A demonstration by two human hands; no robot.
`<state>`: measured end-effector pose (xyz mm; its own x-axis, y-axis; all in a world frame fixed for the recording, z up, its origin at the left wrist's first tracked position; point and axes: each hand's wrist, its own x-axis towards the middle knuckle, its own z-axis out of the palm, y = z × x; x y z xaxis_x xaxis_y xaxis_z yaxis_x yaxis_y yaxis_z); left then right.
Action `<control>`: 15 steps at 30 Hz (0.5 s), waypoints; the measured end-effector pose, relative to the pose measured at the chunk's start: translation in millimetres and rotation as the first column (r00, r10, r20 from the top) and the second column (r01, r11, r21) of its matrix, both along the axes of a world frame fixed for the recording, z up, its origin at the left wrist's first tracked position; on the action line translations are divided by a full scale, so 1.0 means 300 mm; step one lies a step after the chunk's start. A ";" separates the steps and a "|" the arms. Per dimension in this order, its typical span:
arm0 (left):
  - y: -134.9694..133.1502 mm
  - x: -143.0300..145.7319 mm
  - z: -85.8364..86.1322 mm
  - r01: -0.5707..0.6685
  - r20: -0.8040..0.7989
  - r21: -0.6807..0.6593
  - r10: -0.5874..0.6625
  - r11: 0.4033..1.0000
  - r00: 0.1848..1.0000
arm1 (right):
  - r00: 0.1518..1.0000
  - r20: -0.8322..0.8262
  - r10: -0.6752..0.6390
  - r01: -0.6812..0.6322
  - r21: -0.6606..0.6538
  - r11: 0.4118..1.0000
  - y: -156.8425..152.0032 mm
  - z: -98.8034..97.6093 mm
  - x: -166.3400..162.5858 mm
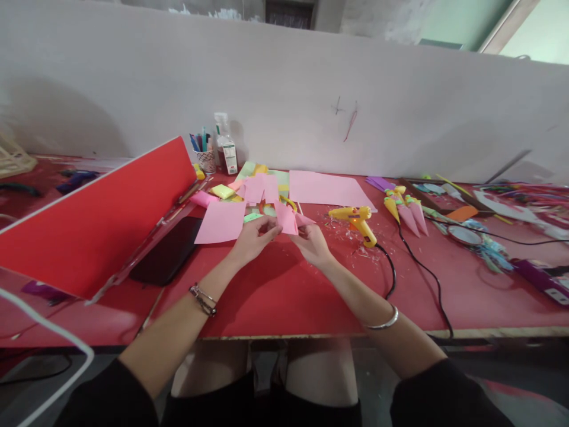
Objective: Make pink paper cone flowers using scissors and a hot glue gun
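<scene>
Above the middle of the red table, my left hand [256, 236] pinches a small piece of pink paper [287, 218] by its left side. My right hand [313, 242] closes on the same piece from the right, where its edge looks folded; the fingertips there are partly hidden. A larger pink sheet [221, 223] lies flat beside my left hand. Behind the held piece are more pink paper strips [261, 188] and what looks like a pair of scissors with yellow and orange handles [288, 203], mostly covered.
A yellow glue gun [353, 218] lies to the right, its black cord running off the front edge. Pink paper cones [411, 214] rest beyond it. At left a red board [111, 219] leans over a black tablet-like object [171, 252]. A bottle [226, 148] and pen cup [205, 159] stand by the wall.
</scene>
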<state>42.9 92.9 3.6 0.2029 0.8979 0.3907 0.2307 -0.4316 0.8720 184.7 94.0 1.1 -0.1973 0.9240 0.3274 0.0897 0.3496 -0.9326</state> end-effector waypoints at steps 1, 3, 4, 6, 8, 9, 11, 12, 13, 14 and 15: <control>0.001 0.000 -0.002 0.018 0.002 0.002 -0.018 1.000 1.000 | 1.000 -0.005 0.011 -0.011 -0.004 1.000 0.000 -0.001 -0.001; 0.002 0.000 -0.005 0.041 -0.007 0.009 -0.041 0.999 0.999 | 1.000 -0.011 0.006 -0.006 -0.004 1.000 0.001 -0.006 -0.003; 0.002 0.000 -0.005 0.048 -0.018 0.009 -0.048 0.999 0.999 | 1.000 -0.016 -0.009 0.009 -0.001 1.000 0.002 -0.009 -0.004; 0.001 0.000 -0.004 0.051 -0.039 -0.001 -0.051 0.999 0.998 | 0.999 -0.026 -0.034 0.034 0.004 0.999 0.003 -0.015 -0.004; 0.000 0.000 -0.004 0.052 -0.049 -0.018 -0.053 0.998 0.997 | 0.999 -0.035 -0.039 0.039 0.008 0.999 0.004 -0.016 -0.003; 0.000 0.001 -0.004 0.052 -0.049 -0.024 -0.053 0.998 0.997 | 0.999 -0.038 -0.037 0.038 0.017 0.999 0.004 -0.016 -0.002; 0.000 0.001 -0.005 0.049 -0.047 -0.025 -0.050 0.999 0.998 | 0.999 -0.036 -0.029 0.030 0.042 0.999 0.003 -0.012 -0.001; 0.001 0.001 -0.006 0.047 -0.049 -0.021 -0.048 0.999 0.998 | 0.999 -0.035 -0.023 0.025 0.055 0.998 0.001 -0.009 -0.001; 0.001 0.001 -0.008 0.045 -0.053 -0.017 -0.046 0.999 0.998 | 0.999 -0.036 -0.017 0.019 0.065 0.998 -0.001 -0.006 -0.001; 0.001 0.001 -0.010 0.044 -0.054 -0.011 -0.045 0.999 0.998 | 0.999 -0.034 -0.005 0.007 0.070 0.998 -0.003 -0.003 -0.001; 0.001 0.001 -0.011 0.046 -0.050 -0.007 -0.046 0.999 0.998 | 0.999 -0.027 0.017 -0.015 0.068 0.998 -0.007 0.000 -0.002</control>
